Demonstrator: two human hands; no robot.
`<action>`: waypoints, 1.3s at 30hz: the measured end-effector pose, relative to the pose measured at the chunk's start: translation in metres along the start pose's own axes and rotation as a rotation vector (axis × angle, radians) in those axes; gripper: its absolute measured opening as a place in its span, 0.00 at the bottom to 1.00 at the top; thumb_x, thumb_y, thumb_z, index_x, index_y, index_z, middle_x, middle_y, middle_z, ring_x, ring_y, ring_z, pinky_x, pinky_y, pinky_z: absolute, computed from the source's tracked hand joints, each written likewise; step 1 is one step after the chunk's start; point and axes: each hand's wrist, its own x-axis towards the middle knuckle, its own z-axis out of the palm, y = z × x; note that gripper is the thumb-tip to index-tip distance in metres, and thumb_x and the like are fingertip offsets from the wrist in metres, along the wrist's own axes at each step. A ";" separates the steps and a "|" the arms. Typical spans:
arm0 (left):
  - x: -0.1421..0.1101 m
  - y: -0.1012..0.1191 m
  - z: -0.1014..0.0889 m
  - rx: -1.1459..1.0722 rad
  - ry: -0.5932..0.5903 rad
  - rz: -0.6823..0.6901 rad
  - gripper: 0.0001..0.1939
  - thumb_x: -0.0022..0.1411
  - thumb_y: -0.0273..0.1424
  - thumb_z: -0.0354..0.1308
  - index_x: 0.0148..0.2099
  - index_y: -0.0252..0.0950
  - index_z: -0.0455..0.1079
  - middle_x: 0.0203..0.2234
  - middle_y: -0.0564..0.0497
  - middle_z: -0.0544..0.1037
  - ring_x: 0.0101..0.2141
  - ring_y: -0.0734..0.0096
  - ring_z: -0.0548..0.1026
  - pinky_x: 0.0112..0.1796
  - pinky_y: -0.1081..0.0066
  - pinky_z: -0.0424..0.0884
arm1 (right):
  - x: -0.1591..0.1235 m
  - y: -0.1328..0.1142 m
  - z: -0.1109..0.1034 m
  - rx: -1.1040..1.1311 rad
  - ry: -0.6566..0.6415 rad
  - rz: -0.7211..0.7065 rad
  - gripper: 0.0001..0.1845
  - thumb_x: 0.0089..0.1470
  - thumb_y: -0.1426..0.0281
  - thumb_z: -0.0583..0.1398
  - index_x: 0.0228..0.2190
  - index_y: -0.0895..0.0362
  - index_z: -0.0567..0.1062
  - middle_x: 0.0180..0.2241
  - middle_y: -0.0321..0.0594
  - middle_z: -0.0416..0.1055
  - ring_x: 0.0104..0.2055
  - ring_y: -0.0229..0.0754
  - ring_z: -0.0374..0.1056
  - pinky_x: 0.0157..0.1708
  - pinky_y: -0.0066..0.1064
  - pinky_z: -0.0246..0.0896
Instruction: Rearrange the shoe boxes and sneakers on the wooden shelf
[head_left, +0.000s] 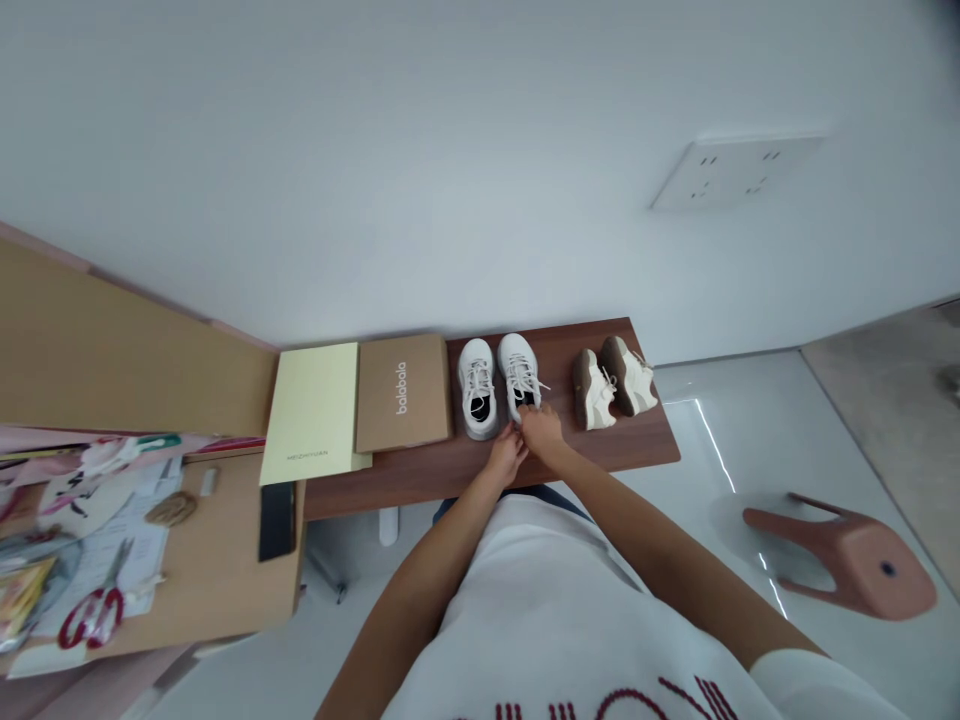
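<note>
A pair of white lace-up sneakers stands upright on a narrow brown wooden table, toes toward the wall. Both my hands are at the heel of the right-hand white sneaker (519,362). My right hand (543,432) is closed on the back of its opening, partly covering it. From the left, my left hand (507,456) meets the heel with its fingers pinched; the exact hold is small in view. Just left stands the other white sneaker (478,385), untouched. To the right, a cream sneaker (596,395) and its mate (630,375) rest tilted, brown soles facing left.
A brown shoebox (405,390) and a pale yellow box (311,410) lie on the table (427,475). A desk at left holds a black phone (277,521), red-handled scissors (97,605) and papers. A pink stool (862,565) lies on the floor at right.
</note>
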 end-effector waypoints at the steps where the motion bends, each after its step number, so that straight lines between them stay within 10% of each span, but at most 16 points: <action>1: -0.002 0.001 0.000 0.013 0.005 0.004 0.23 0.62 0.25 0.56 0.58 0.46 0.69 0.53 0.49 0.77 0.54 0.70 0.75 0.53 0.68 0.69 | -0.002 0.006 0.000 0.028 0.018 -0.026 0.16 0.63 0.72 0.55 0.51 0.57 0.74 0.53 0.53 0.74 0.54 0.55 0.69 0.52 0.43 0.64; 5: -0.010 0.004 -0.002 0.069 0.036 0.021 0.19 0.61 0.28 0.59 0.55 0.45 0.71 0.59 0.47 0.73 0.60 0.65 0.70 0.55 0.64 0.67 | -0.016 0.057 0.004 0.222 0.245 -0.096 0.21 0.64 0.69 0.53 0.56 0.58 0.70 0.59 0.52 0.68 0.60 0.51 0.64 0.59 0.42 0.58; 8: -0.014 0.005 -0.005 0.095 0.016 0.036 0.18 0.61 0.30 0.61 0.54 0.44 0.72 0.61 0.45 0.72 0.61 0.62 0.69 0.56 0.62 0.67 | -0.028 0.108 0.011 0.282 0.434 0.142 0.24 0.65 0.67 0.51 0.59 0.62 0.67 0.58 0.59 0.68 0.62 0.56 0.61 0.61 0.47 0.55; 13: -0.020 0.002 -0.004 0.113 -0.017 0.031 0.16 0.64 0.33 0.59 0.54 0.42 0.72 0.62 0.43 0.70 0.61 0.63 0.70 0.52 0.66 0.69 | -0.033 0.158 0.021 0.261 0.223 0.413 0.30 0.60 0.59 0.59 0.56 0.68 0.68 0.55 0.63 0.70 0.60 0.62 0.64 0.58 0.47 0.57; 21: -0.027 0.008 -0.006 0.140 -0.030 0.065 0.21 0.62 0.36 0.61 0.58 0.45 0.70 0.62 0.44 0.71 0.58 0.60 0.73 0.48 0.67 0.71 | -0.021 0.131 0.017 0.238 0.172 0.253 0.19 0.60 0.66 0.60 0.51 0.59 0.74 0.48 0.49 0.76 0.55 0.51 0.66 0.54 0.36 0.58; 39: -0.050 0.010 -0.058 0.244 -0.053 0.016 0.18 0.63 0.34 0.61 0.56 0.43 0.73 0.59 0.42 0.74 0.55 0.60 0.75 0.49 0.65 0.71 | 0.010 0.096 0.016 0.113 0.175 0.236 0.18 0.62 0.71 0.59 0.53 0.59 0.74 0.49 0.54 0.77 0.61 0.54 0.60 0.54 0.38 0.58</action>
